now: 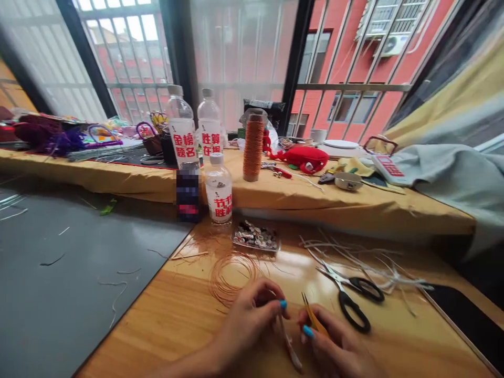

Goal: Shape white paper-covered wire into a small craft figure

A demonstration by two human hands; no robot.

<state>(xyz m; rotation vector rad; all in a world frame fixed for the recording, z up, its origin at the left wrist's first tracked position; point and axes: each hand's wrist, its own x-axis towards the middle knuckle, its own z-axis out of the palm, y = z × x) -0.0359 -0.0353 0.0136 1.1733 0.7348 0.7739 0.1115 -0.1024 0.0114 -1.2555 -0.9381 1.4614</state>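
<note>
My left hand (255, 315) is closed in a pinch on a thin whitish strip (289, 344) that hangs down toward the table's near edge. Beside it, my right hand (334, 341) grips a pair of yellow tweezers (312, 315), their dark tips pointing up and slightly left. Just beyond my left hand lies a loose coil of thin copper-coloured wire (220, 278). Black-handled scissors (346, 286) rest with blades parted, up and right of my right hand. What lies between the fingertips of the two hands is too small to make out.
A clear tray of small buttons and beads (255, 236) stands behind the coil. Near it are a water bottle (218, 197) and, on the cloth-covered ledge, a spool of brown cord (253, 149). White strips (354, 252) lie tangled at right; a grey mat (79, 283) covers the left.
</note>
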